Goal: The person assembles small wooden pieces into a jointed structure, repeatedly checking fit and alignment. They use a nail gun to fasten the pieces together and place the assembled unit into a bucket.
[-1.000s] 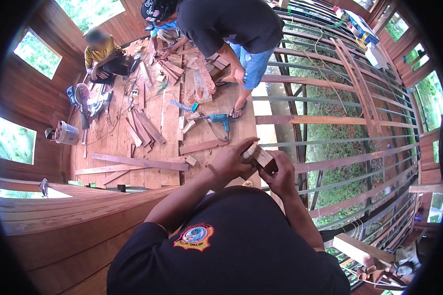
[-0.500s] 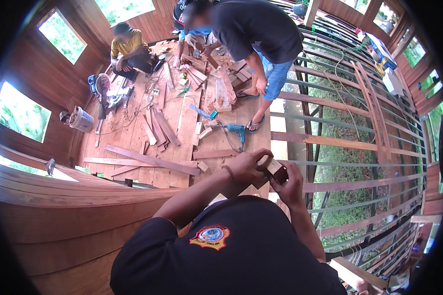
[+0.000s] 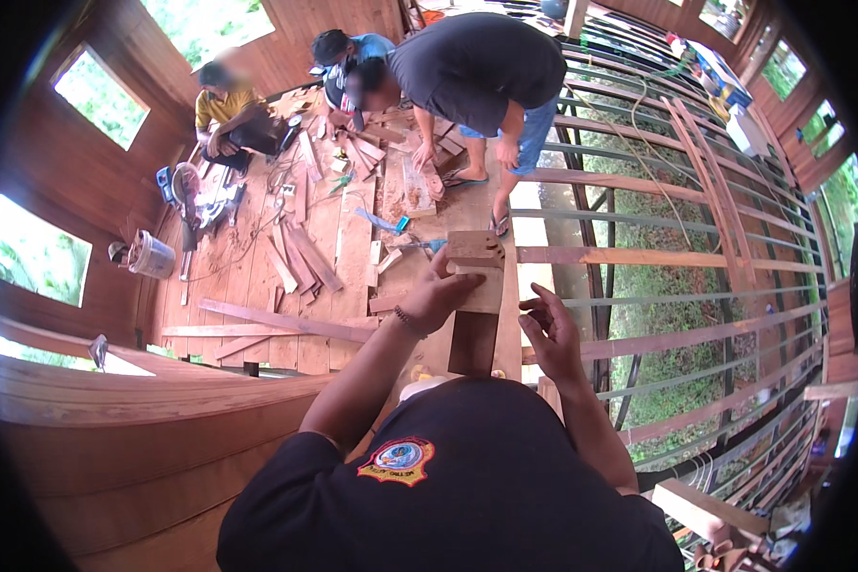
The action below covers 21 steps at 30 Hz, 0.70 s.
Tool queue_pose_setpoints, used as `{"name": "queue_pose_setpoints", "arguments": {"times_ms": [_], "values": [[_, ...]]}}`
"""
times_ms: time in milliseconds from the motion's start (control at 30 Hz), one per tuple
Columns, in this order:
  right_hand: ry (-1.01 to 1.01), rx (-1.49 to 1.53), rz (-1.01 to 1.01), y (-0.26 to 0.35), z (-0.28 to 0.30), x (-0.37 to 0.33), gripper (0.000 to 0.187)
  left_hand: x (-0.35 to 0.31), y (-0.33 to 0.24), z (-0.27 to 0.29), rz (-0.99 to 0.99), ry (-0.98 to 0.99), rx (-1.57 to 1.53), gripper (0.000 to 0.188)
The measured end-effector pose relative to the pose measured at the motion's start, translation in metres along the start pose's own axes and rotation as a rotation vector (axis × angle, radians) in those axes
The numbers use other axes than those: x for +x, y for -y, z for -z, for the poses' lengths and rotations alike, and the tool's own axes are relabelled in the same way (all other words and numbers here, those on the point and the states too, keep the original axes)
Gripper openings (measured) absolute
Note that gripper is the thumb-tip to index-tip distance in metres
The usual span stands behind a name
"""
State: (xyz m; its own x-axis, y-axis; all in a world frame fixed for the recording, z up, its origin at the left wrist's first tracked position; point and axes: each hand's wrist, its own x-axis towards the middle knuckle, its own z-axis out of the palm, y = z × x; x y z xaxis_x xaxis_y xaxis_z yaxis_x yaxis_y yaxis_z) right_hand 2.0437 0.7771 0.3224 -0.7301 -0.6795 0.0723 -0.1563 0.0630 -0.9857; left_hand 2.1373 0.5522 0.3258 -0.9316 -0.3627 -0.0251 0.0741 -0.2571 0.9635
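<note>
left hand [image 3: 440, 296]: arm stretched forward, fingers curled in a grip (bracelet on wrist)
right hand [image 3: 549, 334]: open, fingers spread, hovering free

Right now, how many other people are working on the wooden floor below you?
3: a person in a yellow shirt crouching at far left, a person in a blue shirt and cap behind, and a person in a dark grey shirt bending over boards. Others may be hidden.
</note>
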Motion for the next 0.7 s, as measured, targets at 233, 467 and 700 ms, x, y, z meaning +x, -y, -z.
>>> {"name": "queue_pose_setpoints", "arguments": {"times_ms": [233,467,700], "values": [[0.056,0.060,-0.060,0.017,-0.008,0.011,0.069,-0.007,0.011,-0.006,-0.127,0.056,0.475,0.054],[0.025,-0.137,0.075,0.021,-0.018,0.012,0.070,-0.002,0.026,-0.007,-0.174,0.232,0.500,0.056],[0.078,-0.211,0.039,0.022,-0.012,0.009,0.073,0.003,0.034,-0.015,0.143,0.229,-0.216,0.062]]}}
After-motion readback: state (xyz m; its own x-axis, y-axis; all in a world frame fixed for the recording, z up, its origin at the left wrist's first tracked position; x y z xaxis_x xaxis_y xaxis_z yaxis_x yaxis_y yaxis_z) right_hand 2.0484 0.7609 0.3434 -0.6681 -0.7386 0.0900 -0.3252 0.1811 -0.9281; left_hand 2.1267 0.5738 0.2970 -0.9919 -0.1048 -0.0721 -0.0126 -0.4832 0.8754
